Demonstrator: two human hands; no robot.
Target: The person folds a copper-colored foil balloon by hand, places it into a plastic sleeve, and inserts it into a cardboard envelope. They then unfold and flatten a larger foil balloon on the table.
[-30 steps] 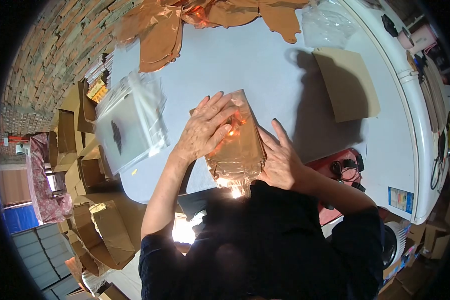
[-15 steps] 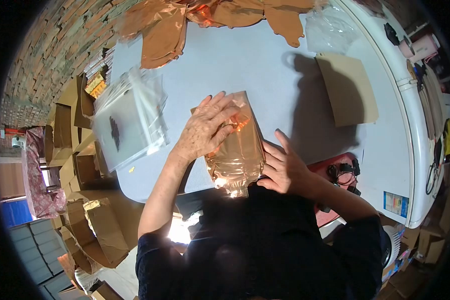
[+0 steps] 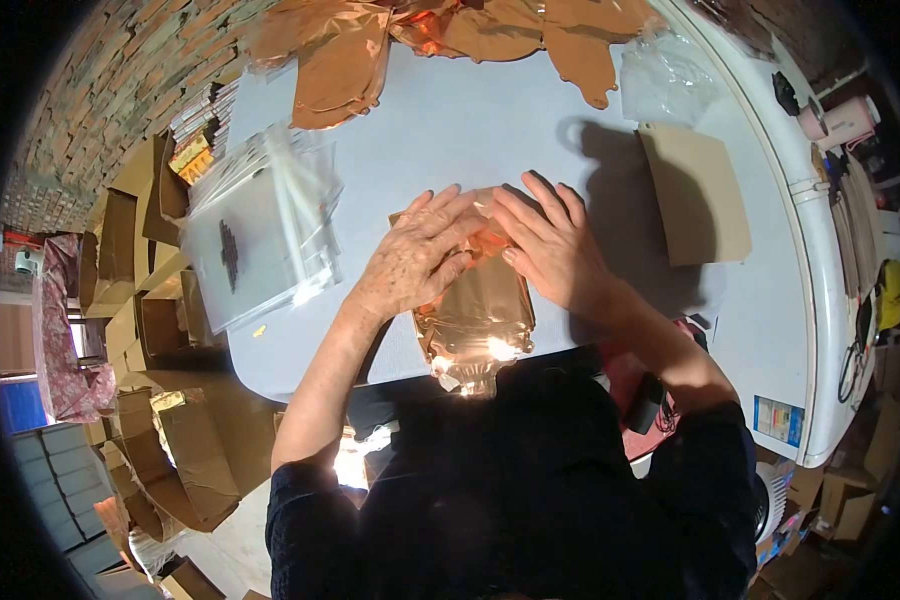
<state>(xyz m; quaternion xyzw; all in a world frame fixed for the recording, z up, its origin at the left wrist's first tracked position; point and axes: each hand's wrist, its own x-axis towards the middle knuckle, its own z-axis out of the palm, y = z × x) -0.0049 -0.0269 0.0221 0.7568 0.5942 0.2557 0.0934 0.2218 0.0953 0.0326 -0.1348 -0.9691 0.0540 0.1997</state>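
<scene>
A folded copper-coloured foil balloon [image 3: 475, 310] lies at the near edge of the table, its narrow crinkled end hanging toward my body. My left hand [image 3: 415, 250] rests flat on its upper left part, fingers stretched out. On the upper right part lies my right hand [image 3: 555, 240], its fingers spread and the fingertips near those of my left hand. Between the hands a strip of shiny foil shows; the balloon's top end is partly hidden under the fingers.
More copper foil balloons [image 3: 340, 75] lie along the table's far edge. Clear plastic bags [image 3: 270, 240] are stacked at the left, another crumpled clear bag [image 3: 665, 80] at the far right. A cardboard sheet [image 3: 695, 195] lies on the right. Cardboard boxes [image 3: 180, 460] stand left of the table.
My right hand has moved up and inward from the balloon's right edge onto its upper part. My left hand stays in place on the foil.
</scene>
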